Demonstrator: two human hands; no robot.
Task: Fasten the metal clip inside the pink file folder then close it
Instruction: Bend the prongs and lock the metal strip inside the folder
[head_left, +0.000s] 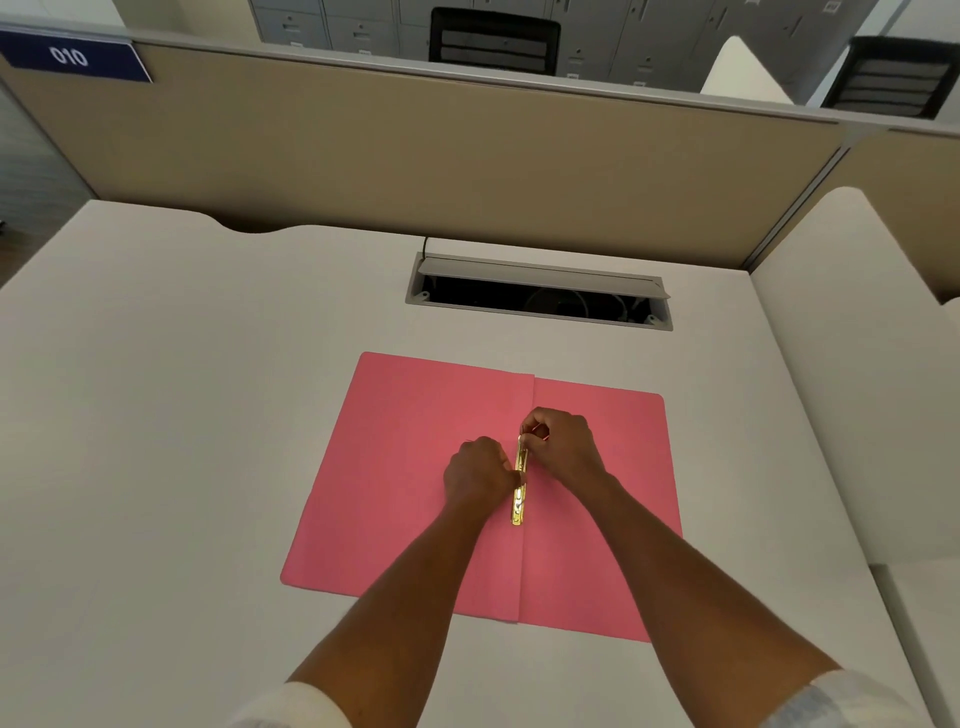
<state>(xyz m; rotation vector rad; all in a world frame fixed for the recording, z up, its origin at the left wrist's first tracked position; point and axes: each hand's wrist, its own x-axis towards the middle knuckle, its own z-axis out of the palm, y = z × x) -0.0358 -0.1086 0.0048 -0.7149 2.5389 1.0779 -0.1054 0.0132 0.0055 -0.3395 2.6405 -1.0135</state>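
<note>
Above desk (156, 415), partition sign (72, 56) reads "010"; folder (405, 467) unlabelled.

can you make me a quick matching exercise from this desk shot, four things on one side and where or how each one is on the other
Things:
1. pink file folder
2. metal clip
3. left hand
4. cable hatch

States or places:
A. lid raised, beyond the folder
B. lying open flat on the desk
C. along the folder's centre fold
D. on the clip's left side

Pairs: 1-B, 2-C, 3-D, 4-A

Pink file folder (415, 467) lies open flat, gold metal clip (519, 499) along its crease.
</note>
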